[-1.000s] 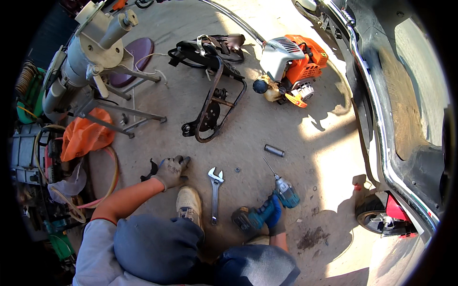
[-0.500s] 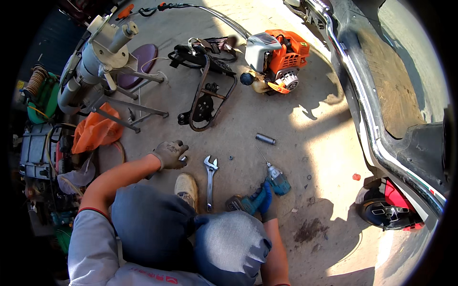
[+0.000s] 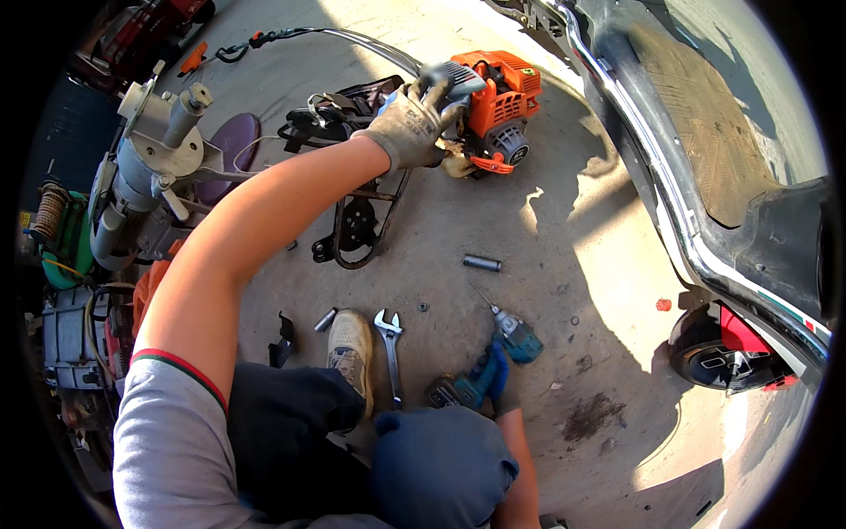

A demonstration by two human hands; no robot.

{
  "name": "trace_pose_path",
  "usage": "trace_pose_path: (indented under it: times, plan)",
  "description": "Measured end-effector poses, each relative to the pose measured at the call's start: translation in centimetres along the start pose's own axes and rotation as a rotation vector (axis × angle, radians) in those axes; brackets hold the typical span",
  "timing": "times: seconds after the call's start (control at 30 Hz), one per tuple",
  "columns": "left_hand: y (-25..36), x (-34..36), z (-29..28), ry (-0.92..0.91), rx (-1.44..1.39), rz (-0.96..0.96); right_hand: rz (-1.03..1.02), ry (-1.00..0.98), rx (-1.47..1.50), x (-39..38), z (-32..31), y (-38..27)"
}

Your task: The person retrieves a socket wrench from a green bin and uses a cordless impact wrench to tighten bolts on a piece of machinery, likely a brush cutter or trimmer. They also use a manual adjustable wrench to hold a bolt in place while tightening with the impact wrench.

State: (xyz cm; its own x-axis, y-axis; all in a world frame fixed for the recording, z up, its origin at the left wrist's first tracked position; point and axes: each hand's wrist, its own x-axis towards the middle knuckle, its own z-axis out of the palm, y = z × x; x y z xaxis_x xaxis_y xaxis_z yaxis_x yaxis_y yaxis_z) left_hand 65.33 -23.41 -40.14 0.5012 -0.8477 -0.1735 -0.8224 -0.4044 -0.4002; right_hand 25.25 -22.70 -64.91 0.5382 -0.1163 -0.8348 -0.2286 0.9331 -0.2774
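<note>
My left hand (image 3: 407, 125), in a grey work glove, reaches far forward to the orange two-stroke engine (image 3: 500, 88). Its fingers look spread against the engine's grey cover (image 3: 464, 79); the palm side is hidden. My right hand (image 3: 496, 377), in a blue-and-grey glove, is wrapped round the handle of a teal cordless drill (image 3: 517, 339). The drill lies low at the floor, its long thin bit angled up and left. An adjustable wrench (image 3: 391, 357) lies between my shoe and the drill. Close by are a small metal socket (image 3: 325, 319) and a nut (image 3: 423, 307).
A longer metal socket (image 3: 482, 263) lies ahead of the drill. A black metal frame (image 3: 381, 225) stands beyond the wrench. At left are a grey machine on legs (image 3: 145, 203) and a black bracket (image 3: 283, 342). A scooter (image 3: 696, 238) borders the right side.
My left hand has moved forward and right from near my shoe to the engine. The small socket now shows on the floor. My right hand stays on the drill; the view has shifted slightly.
</note>
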Motion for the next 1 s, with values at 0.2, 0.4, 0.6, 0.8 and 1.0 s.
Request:
trace_pose_path:
  times: [0.2,0.4,0.6,0.8,1.0]
  plan:
    - [-0.6,2.3,4.8,0.154,-0.116,0.093,-0.104,0.135,-0.055,0.1,-0.6,-0.4]
    - [-3.4,3.8,8.0,0.434,-0.126,0.144,-0.185,0.246,-0.235,-1.2,2.0,-0.9]
    - [-3.0,7.0,6.5,0.377,-0.214,0.044,-0.173,0.557,-0.913,-2.6,0.7,-2.0]
    - [-5.7,10.5,5.3,0.391,-0.378,0.14,-0.2,0.432,-0.358,-1.6,0.0,-0.3]
    - [-6.3,12.8,2.8,0.144,-0.455,0.149,-0.17,0.376,-0.074,-2.4,1.0,-0.7]
